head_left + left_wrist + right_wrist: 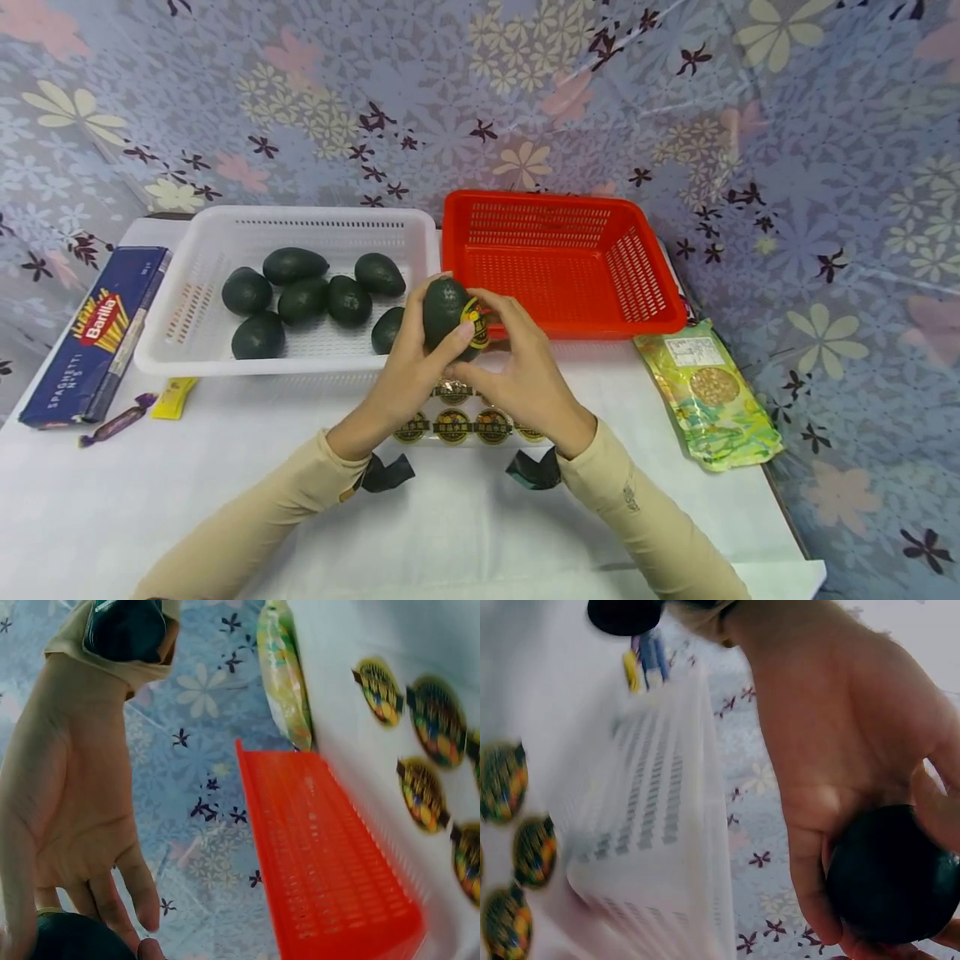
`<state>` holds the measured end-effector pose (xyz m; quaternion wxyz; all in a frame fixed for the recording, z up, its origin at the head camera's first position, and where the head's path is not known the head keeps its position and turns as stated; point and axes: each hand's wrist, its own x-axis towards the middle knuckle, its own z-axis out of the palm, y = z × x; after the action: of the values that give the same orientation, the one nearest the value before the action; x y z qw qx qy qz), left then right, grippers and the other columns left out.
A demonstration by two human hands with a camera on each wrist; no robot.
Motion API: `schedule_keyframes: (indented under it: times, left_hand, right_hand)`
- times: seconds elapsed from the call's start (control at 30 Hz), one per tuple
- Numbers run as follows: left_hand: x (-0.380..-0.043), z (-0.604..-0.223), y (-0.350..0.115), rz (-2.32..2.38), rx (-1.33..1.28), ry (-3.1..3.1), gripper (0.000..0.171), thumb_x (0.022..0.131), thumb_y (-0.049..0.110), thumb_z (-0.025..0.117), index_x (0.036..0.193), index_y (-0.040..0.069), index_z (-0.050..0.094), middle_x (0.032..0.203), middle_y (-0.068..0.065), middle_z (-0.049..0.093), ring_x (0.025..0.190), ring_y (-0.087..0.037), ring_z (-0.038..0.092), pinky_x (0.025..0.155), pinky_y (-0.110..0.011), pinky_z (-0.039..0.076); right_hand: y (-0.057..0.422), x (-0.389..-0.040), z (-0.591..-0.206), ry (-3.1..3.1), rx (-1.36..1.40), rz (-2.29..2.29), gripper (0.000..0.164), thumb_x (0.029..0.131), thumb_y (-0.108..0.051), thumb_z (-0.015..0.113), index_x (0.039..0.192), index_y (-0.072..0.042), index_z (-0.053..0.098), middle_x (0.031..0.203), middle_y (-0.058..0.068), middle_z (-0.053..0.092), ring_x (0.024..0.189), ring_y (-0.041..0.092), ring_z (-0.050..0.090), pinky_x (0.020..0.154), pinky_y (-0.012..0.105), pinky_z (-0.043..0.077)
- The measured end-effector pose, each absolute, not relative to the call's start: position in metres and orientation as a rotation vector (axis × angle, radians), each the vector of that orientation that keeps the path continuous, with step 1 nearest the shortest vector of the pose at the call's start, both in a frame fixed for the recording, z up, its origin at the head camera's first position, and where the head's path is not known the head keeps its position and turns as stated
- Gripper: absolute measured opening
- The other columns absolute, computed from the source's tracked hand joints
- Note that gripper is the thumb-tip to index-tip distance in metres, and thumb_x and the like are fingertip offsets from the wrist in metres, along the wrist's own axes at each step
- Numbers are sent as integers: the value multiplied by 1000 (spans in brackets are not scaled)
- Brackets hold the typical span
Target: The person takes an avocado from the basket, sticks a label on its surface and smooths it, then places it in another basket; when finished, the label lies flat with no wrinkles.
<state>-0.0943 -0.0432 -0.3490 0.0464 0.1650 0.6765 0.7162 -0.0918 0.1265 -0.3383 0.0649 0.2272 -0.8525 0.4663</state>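
Note:
Between both hands, above the table and in front of the baskets, is a dark green avocado [444, 310]. My left hand [408, 358] holds it from the left, thumb lying on a black-and-gold round sticker [476, 323] on its side. From the right, my right hand [525, 367] grips it with curled fingers at the top and the thumb underneath. Below the hands lies a sheet of matching stickers [452, 426], partly covered by them. The wrist views also show the avocado [892, 877] among the fingers, its sticker hidden there.
A white basket [285, 367] with several avocados stands back left, beside a red basket [555, 325]. At left lie a blue spaghetti box [97, 333], a purple-wrapped candy [117, 421] and a yellow packet [174, 398]. A green-yellow bag [708, 396] lies at right.

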Motion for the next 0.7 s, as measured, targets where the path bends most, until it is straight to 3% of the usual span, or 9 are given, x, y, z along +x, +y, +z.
schedule_keyframes:
  times: [0.13, 0.27, 0.47, 0.7]
  left_hand:
    - [-109, -339, -42, 2110, 577, 2155, 64, 101, 16, 55, 155, 16, 22, 151, -13, 39, 134, -30, 49, 109, -47, 46]
    - [-129, -326, -47, 2005, 594, 2211, 65, 102, 19, 53, 157, 18, 18, 154, -15, 35, 137, -33, 49, 107, -51, 49]
    - [-174, -310, -67, 1963, 391, 2202, 69, 102, 25, 53, 158, 21, 15, 150, -19, 41, 130, -37, 55, 104, -52, 51]
    - [-219, -325, -97, 1564, 294, 2342, 61, 102, 26, 55, 156, 14, 28, 141, -20, 51, 127, -36, 56, 106, -50, 50]
  right_hand:
    - [128, -107, -329, -2513, 693, 1290, 71, 77, -15, 86, 139, -6, 52, 123, 9, 64, 112, 22, 63, 90, 38, 59]
    - [135, -128, -313, -2550, 653, 1243, 68, 77, -22, 85, 136, -4, 56, 124, 10, 66, 113, 23, 64, 95, 40, 57]
    - [158, -183, -291, -2845, 452, 1093, 76, 79, -43, 82, 142, -11, 52, 134, 9, 62, 113, 26, 62, 94, 44, 55]
    - [185, -250, -302, -3241, 287, 812, 84, 84, -44, 76, 150, -6, 41, 143, 17, 53, 125, 34, 48, 106, 51, 45]
